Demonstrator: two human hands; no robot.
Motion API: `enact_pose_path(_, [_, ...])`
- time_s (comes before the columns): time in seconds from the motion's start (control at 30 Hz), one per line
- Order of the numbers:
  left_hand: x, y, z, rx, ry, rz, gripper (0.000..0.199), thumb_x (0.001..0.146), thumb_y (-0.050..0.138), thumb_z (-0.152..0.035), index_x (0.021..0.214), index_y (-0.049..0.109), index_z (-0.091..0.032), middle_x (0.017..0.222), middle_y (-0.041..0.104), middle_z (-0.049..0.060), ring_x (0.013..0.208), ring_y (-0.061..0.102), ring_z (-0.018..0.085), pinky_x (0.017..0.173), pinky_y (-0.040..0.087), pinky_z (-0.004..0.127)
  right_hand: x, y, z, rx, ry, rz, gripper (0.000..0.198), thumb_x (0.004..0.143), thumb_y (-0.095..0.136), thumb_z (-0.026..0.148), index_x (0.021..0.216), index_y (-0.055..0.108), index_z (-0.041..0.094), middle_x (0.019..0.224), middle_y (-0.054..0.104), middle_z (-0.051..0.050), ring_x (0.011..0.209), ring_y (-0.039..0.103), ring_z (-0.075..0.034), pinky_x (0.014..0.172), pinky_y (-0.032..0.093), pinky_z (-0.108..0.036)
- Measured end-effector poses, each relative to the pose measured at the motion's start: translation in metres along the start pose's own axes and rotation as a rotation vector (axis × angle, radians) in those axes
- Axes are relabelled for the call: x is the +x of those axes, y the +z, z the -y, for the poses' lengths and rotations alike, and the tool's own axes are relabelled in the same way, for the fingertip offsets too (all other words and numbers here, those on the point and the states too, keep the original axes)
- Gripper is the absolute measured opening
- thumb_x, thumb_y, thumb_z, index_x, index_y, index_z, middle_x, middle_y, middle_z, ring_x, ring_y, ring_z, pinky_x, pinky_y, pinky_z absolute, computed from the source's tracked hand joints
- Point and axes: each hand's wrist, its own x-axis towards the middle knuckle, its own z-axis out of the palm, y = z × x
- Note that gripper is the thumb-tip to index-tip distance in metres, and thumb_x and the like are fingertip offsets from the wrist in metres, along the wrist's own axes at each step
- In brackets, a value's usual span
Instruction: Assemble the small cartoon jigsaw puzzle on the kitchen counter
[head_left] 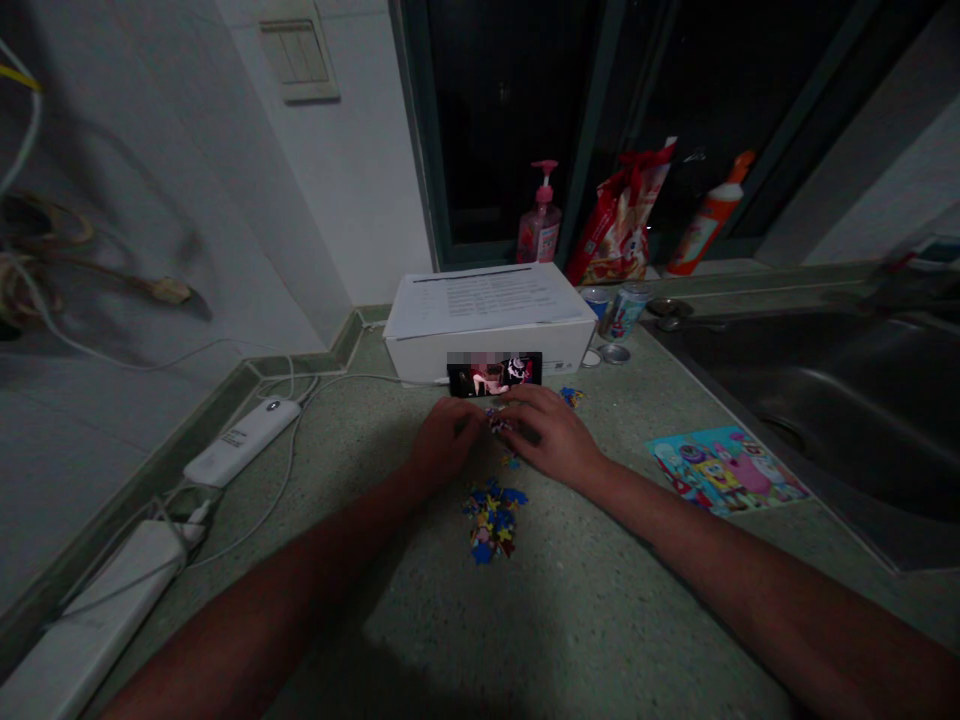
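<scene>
Small jigsaw pieces (498, 422) sit between my two hands, in front of a propped phone. My left hand (442, 440) has its thumb and fingertips closed at the left side of these pieces. From the right, my right hand (555, 432) curves over them, thumb and fingers bent around their edge. The pieces are partly hidden by my fingers, so their joints are too small to make out. Nearer to me lies a loose pile of blue, yellow and red jigsaw pieces (495, 520). A few more pieces (571, 397) lie beyond my right hand.
The phone (495, 378) leans on a white box (487, 345), with a cable at its left. A colourful cartoon picture sheet (727, 468) lies beside the sink (847, 400). Cans (626, 312) stand right of the box. Power strips (244, 440) and cords occupy the left.
</scene>
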Motion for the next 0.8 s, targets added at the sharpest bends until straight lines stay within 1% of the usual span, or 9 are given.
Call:
enact_pose_path(0.13, [0.000, -0.002, 0.000, 0.034, -0.056, -0.038, 0.021, 0.101, 0.058, -0.026, 0.092, 0.076, -0.021, 0.096, 0.076, 0.005, 0.097, 0.069, 0.024, 0.093, 0.054, 0.038, 0.000, -0.001, -0.001, 0.010, 0.042, -0.025, 0.024, 0.097, 0.068, 0.023, 0.120, 0.073, 0.027, 0.128, 0.072, -0.010, 0.125, 0.065, -0.030, 0.105, 0.054, -0.057])
enact_pose_path(0.3, [0.001, -0.001, 0.000, 0.043, -0.059, -0.034, 0.018, 0.100, 0.060, -0.026, 0.092, 0.076, -0.022, 0.096, 0.077, 0.005, 0.098, 0.069, 0.024, 0.095, 0.055, 0.038, -0.001, 0.000, -0.004, 0.004, 0.045, -0.041, 0.023, 0.098, 0.067, 0.024, 0.120, 0.073, 0.027, 0.127, 0.072, -0.010, 0.125, 0.065, -0.030, 0.105, 0.054, -0.057])
enact_pose_path(0.43, [0.001, 0.000, 0.002, 0.049, -0.063, -0.040, 0.018, 0.099, 0.060, -0.025, 0.093, 0.077, -0.021, 0.097, 0.077, 0.006, 0.098, 0.069, 0.025, 0.093, 0.055, 0.038, -0.001, -0.001, -0.002, -0.030, 0.013, -0.029, 0.021, 0.098, 0.068, 0.025, 0.119, 0.072, 0.025, 0.128, 0.072, -0.011, 0.126, 0.064, -0.031, 0.105, 0.055, -0.056])
enact_pose_path(0.57, [0.001, 0.000, 0.002, 0.051, -0.054, -0.035, 0.019, 0.100, 0.059, -0.026, 0.093, 0.077, -0.022, 0.096, 0.077, 0.006, 0.099, 0.069, 0.024, 0.094, 0.055, 0.038, 0.001, -0.005, 0.005, -0.086, -0.049, -0.006, 0.019, 0.099, 0.066, 0.025, 0.117, 0.073, 0.024, 0.130, 0.071, -0.012, 0.127, 0.063, -0.032, 0.106, 0.054, -0.057])
enact_pose_path(0.63, [0.001, -0.001, 0.002, 0.046, -0.045, -0.035, 0.019, 0.100, 0.059, -0.026, 0.093, 0.077, -0.021, 0.096, 0.077, 0.006, 0.099, 0.069, 0.024, 0.095, 0.055, 0.038, 0.004, -0.012, 0.008, -0.103, -0.062, -0.016, 0.019, 0.100, 0.065, 0.026, 0.117, 0.073, 0.025, 0.129, 0.072, -0.012, 0.127, 0.063, -0.031, 0.107, 0.054, -0.056])
enact_pose_path(0.7, [0.001, -0.001, 0.002, 0.040, -0.039, -0.039, 0.019, 0.100, 0.059, -0.026, 0.093, 0.076, -0.021, 0.097, 0.077, 0.006, 0.098, 0.069, 0.024, 0.095, 0.055, 0.038, 0.008, -0.024, 0.006, -0.120, -0.038, -0.048, 0.019, 0.100, 0.065, 0.028, 0.117, 0.073, 0.026, 0.128, 0.072, -0.010, 0.128, 0.063, -0.031, 0.108, 0.053, -0.056])
enact_pose_path(0.8, [0.001, -0.001, 0.001, 0.041, -0.038, -0.042, 0.021, 0.100, 0.058, -0.026, 0.091, 0.076, -0.021, 0.097, 0.077, 0.006, 0.098, 0.070, 0.024, 0.094, 0.055, 0.038, 0.016, -0.050, -0.002, -0.161, 0.052, -0.168, 0.020, 0.099, 0.066, 0.031, 0.116, 0.074, 0.026, 0.128, 0.073, -0.011, 0.124, 0.065, -0.032, 0.107, 0.053, -0.057])
